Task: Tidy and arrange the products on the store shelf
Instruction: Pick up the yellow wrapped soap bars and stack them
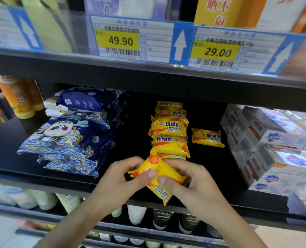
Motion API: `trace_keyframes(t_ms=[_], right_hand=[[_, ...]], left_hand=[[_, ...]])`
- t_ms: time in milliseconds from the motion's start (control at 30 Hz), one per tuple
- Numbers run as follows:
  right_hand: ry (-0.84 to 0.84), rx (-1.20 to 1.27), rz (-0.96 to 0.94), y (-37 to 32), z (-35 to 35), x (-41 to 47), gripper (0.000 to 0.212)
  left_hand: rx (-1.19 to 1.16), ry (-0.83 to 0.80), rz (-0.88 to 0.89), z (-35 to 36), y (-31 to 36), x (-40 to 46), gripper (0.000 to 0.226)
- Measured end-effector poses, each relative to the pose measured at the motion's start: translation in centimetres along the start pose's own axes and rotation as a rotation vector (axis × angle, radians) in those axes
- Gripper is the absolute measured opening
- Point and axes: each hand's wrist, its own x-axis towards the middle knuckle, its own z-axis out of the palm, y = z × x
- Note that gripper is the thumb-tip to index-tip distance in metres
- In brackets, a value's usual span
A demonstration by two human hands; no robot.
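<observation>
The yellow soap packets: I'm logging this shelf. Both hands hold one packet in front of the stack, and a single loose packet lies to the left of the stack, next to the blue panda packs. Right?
Not quite. The loose soap packet lies to the right of the soap stack, towards the white boxes, not by the blue panda packs. The head view shows it. The rest holds: left hand and right hand both hold one soap packet in front of the stack.

Soap packet (159, 173) between both hands

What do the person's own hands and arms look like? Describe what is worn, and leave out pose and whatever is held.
Both the left hand and the right hand are bare: no gloves, and no rings, watch or bracelet that I can see. Both forearms are uncovered down to the bottom edge of the picture, so no sleeve shows. The fingernails are short and unpainted.
</observation>
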Motion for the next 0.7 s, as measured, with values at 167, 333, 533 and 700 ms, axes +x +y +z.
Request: trace_keyframes(t_ms=[167,333,533,700], right_hand=[[0.049,0.190,0.045,0.5,0.2,-0.2,0.018],[0.044,0.220,0.056,1.2,0.5,-0.7,0.020],[0.136,0.227,0.087,1.3,1.1,-0.4,0.020],[0.339,0.267,0.131,0.6,2.1,-0.6,0.021]], left_hand=[[-0.059,-0.011,-0.020,-0.2,0.4,0.2,0.034],[0.005,-0.013,-0.020,0.0,0.3,0.1,0.033],[0.018,0.002,-0.009,0.5,-0.2,0.4,0.035],[-0.074,-0.067,-0.010,1.0,0.5,1.9,0.020]])
